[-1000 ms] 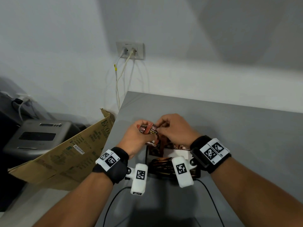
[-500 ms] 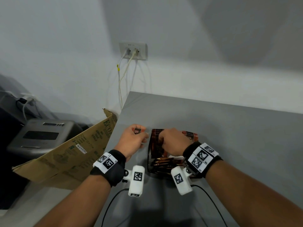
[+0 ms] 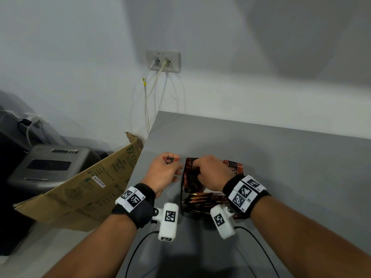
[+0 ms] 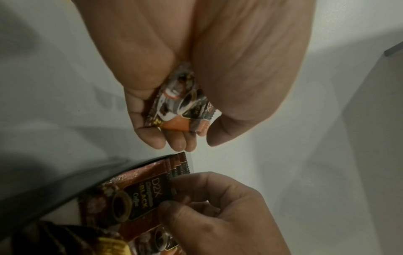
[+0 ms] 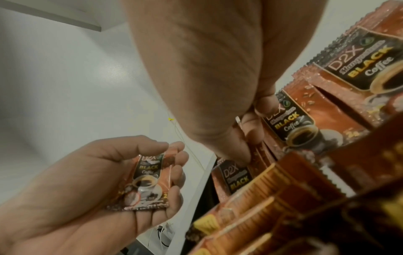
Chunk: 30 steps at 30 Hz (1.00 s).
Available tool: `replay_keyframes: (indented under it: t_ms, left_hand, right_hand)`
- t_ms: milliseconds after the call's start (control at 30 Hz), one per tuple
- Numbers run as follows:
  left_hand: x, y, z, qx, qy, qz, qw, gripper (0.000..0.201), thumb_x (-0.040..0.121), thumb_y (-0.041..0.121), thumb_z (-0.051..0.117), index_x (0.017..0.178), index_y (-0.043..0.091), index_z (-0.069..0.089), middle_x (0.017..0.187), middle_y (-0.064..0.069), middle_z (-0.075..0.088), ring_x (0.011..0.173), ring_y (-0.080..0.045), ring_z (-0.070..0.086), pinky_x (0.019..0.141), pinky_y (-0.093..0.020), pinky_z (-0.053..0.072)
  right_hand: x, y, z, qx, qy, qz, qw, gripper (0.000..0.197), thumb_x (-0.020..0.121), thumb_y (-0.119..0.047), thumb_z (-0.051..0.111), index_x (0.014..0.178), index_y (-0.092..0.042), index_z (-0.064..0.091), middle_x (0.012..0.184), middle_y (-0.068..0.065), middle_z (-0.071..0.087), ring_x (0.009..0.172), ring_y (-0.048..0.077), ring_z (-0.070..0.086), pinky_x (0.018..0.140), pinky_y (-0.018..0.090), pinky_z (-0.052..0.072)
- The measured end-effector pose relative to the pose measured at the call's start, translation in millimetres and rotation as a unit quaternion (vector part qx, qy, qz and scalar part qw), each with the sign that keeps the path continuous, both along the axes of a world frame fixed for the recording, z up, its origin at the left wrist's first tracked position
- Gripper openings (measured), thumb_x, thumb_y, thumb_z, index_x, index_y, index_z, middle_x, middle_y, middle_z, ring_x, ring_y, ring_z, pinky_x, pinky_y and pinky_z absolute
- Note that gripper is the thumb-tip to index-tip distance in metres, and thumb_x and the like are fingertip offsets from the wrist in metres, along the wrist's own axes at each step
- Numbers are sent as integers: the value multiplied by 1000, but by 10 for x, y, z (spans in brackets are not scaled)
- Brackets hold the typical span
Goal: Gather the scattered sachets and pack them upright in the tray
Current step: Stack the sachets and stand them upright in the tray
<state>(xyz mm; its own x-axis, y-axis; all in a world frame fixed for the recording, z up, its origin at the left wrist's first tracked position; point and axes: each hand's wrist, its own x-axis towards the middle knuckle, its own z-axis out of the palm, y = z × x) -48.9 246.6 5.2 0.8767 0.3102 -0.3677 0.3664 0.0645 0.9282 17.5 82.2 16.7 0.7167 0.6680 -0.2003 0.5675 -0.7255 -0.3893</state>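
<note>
Flat grey matte table [image 3: 281, 157] pushed up to a white wall, and a dark tray [image 3: 182, 199] sits right in front of the person. It's already stuffed with sachets [image 3: 232, 167]: glossy, crinkly foil packets, coppery brown with a black label panel reading "D2X ... BLACK Coffee" and a coffee cup picture, serrated seams at the ends. The ones at the far end stand upright in a row; nearer the person there's a pile [image 3: 198, 199] showing mostly gold-brown edges. Too many overlapping to count properly.

Left hand [image 3: 163, 173] is just left of the tray, fingers curled around one sachet [image 5: 148, 181] lying in the palm, thumb [image 5: 130, 148] over its top. Looks like a single packet, a bit crumpled.

Right hand [image 3: 208, 173] is down on the upright row, fingertips [image 5: 244, 155] pinching the top edge of a packet [image 4: 139, 193] at the tray's left end.

Both wrists wear black bands with white square-code tags, and a white camera block hangs under each.

Off the table's left side: one flattened brown cardboard sheet [image 3: 80, 187], printed green, and one grey printer [image 3: 50, 165]. Wall socket [image 3: 163, 61] above with two pale cables plugged in.
</note>
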Motion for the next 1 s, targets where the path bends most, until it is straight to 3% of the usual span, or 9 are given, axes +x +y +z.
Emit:
replay_keyframes:
  t_ms: [100, 200, 367, 467, 567, 633, 733, 1000]
  left_hand:
    - [15, -14, 35, -32, 3, 17, 999, 24, 89, -5, 47, 104, 7, 62, 93, -14, 59, 84, -26, 60, 68, -38, 58]
    - [15, -23, 65, -33, -13, 18, 999, 23, 89, -10, 43, 100, 5, 57, 85, -14, 59, 72, -27, 60, 60, -38, 57]
    - [12, -112, 130, -18, -81, -50, 995, 29, 84, -19, 60, 98, 5, 53, 77, -8, 67, 60, -15, 64, 55, -25, 52]
    - [35, -143, 129, 23, -79, -80, 993, 35, 77, -20, 68, 96, 6, 55, 81, -12, 68, 68, -22, 66, 66, -33, 57]
    - [30, -63, 80, 72, -58, -32, 995, 26, 83, -9, 66, 95, 12, 58, 89, -10, 67, 77, -18, 63, 77, -36, 53]
    - [19, 17, 40, 96, -44, -5, 994, 18, 88, -1, 63, 95, 15, 60, 94, -11, 66, 83, -19, 61, 81, -39, 51]
    - [-6, 53, 9, 107, -30, -11, 994, 15, 89, 2, 62, 96, 15, 61, 95, -12, 65, 83, -20, 60, 77, -33, 50]
    - [-87, 57, -37, 113, -21, -40, 993, 14, 89, 2, 62, 98, 12, 62, 85, -5, 63, 73, -14, 59, 67, -25, 45]
  right_hand:
    - [12, -39, -15, 30, 16, -18, 999, 19, 88, -1, 61, 99, -13, 70, 97, 4, 67, 86, 22, 64, 73, 30, 53]
    - [56, -82, 11, 72, 25, -55, 996, 20, 88, -11, 65, 106, -15, 71, 102, 2, 67, 92, 19, 63, 80, 30, 53]
    - [71, -71, 258, 219, 90, -129, 963, 17, 86, -20, 71, 102, -24, 74, 88, -8, 72, 77, 2, 65, 71, 12, 49]
    - [97, -104, 371, 207, 84, -113, 968, 14, 86, -13, 70, 90, -25, 76, 75, -8, 73, 63, -5, 64, 60, 7, 45]
    - [141, -222, 387, 141, 61, -105, 983, 13, 89, -12, 67, 93, -21, 76, 82, -8, 74, 72, 2, 69, 68, 16, 55]
    - [107, -265, 342, 89, 57, -77, 991, 15, 92, -11, 63, 99, -17, 76, 93, -3, 74, 80, 9, 68, 71, 19, 53]
    - [-11, -208, 227, 44, 42, -20, 998, 18, 96, -11, 61, 106, -14, 75, 103, 0, 73, 84, 10, 64, 72, 15, 45]
    - [-93, -7, 9, 15, 49, 21, 998, 32, 93, -2, 54, 111, -18, 75, 110, 3, 73, 95, 19, 69, 84, 33, 57]
